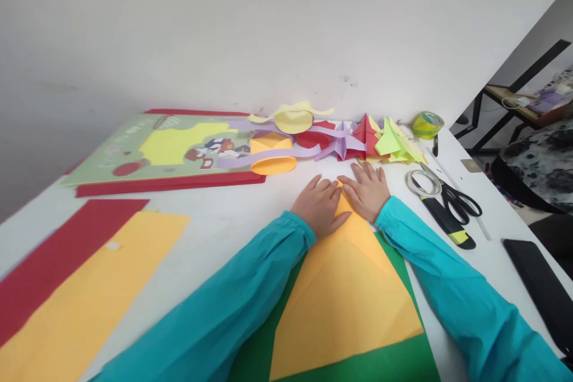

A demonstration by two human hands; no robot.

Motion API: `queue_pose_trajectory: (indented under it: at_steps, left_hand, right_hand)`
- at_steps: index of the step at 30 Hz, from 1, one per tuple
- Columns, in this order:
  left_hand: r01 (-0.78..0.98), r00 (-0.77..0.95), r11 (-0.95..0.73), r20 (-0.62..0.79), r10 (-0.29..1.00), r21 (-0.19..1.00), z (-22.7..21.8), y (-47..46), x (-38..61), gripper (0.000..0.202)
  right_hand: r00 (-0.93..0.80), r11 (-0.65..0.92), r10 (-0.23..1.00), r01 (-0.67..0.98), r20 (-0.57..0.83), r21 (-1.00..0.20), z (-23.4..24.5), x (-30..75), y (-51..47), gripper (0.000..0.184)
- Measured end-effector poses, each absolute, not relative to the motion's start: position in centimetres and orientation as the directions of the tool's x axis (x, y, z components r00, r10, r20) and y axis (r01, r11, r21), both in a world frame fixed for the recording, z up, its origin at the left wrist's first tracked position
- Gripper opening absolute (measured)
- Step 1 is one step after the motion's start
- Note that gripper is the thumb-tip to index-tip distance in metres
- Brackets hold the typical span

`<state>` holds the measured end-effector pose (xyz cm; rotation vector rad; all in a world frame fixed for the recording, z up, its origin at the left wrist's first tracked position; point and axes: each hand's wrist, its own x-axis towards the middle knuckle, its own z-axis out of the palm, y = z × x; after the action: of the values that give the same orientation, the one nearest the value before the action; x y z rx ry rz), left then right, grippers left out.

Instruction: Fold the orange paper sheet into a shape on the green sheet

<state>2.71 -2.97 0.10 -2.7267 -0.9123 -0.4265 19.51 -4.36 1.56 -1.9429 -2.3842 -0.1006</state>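
Observation:
A sheet of orange paper [344, 292], folded to a point at its far end, lies on a green sheet [380, 364]. My left hand [320, 206] is on the left edge near that point, fingers curled and pressed to the paper, thumb lying across it. Beside it, my right hand [367, 191] holds the right side of the tip with its thumb side, the other fingers reaching forward over the table. The fingers of the two hands nearly meet at the tip, and they partly hide the folded edges there.
Folded paper stars [342, 143] and paper circles with strips [293, 119] lie along the wall. A printed card [174, 152] is at left, above red and orange paper strips [102, 274]. Right are tape [423, 182], scissors [459, 200], a cutter [447, 224] and a phone-like black object [537, 286].

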Motion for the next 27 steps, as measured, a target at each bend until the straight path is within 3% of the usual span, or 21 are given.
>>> queue_pose_trajectory:
  at_steps: [14, 27]
  left_hand:
    - [0.525, 0.806, -0.846, 0.374, 0.458, -0.096, 0.5, -4.6, 0.2, 0.037]
    - [0.468, 0.837, -0.869, 0.395, 0.378, -0.162, 1.2, -6.9, -1.6, 0.034]
  right_hand:
    - [-0.198, 0.197, 0.976, 0.98, 0.086, 0.016, 1.2, 19.5, -4.4, 0.046]
    - [-0.191, 0.191, 0.979, 0.982, 0.075, 0.005, 1.2, 19.5, -4.4, 0.046]
